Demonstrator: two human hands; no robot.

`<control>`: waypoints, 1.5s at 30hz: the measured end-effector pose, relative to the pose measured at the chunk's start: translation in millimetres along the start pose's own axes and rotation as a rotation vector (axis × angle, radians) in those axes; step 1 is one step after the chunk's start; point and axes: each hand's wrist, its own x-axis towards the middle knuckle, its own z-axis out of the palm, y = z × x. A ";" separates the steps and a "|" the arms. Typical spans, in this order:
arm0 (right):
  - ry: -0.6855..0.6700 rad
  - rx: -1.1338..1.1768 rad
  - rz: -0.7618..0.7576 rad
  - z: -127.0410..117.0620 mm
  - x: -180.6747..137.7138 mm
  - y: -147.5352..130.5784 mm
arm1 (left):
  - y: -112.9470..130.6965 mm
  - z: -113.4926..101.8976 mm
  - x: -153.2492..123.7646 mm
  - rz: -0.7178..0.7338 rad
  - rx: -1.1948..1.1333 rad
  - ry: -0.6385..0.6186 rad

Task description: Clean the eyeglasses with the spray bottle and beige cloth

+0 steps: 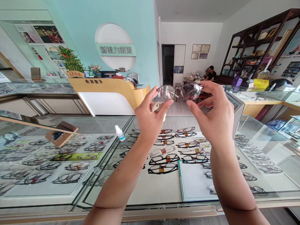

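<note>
I hold a pair of thin-framed glasses (179, 92) up at chest height over a glass display counter (140, 193). My left hand (151, 117) pinches the left lens rim between thumb and fingers, and a pale cloth (156, 106) is tucked in its palm. My right hand (213, 114) grips the right lens rim from above, thumb stretched under it. Both lenses look clear and face away from me.
Under the counter glass lie several rows of spectacle frames (164, 159). A small white dropper bottle (120, 133) and a wooden-backed mirror stand (61, 133) sit on the counter left. A yellow cashier desk (110, 90) stands behind. A person (212, 74) sits far back.
</note>
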 end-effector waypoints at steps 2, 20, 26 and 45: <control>0.002 0.001 0.007 0.0 0.1 -0.6 | -0.1 0.1 0.1 0.002 -0.003 -0.002; -0.164 -0.038 0.113 4.1 2.7 2.5 | -9.0 -2.3 2.7 0.172 0.129 0.046; -0.149 -0.040 0.093 4.4 1.6 0.7 | -4.2 -2.7 2.9 0.143 0.102 0.049; -0.128 -0.012 0.089 6.6 1.5 3.5 | 1.3 -4.8 0.4 0.175 0.160 0.095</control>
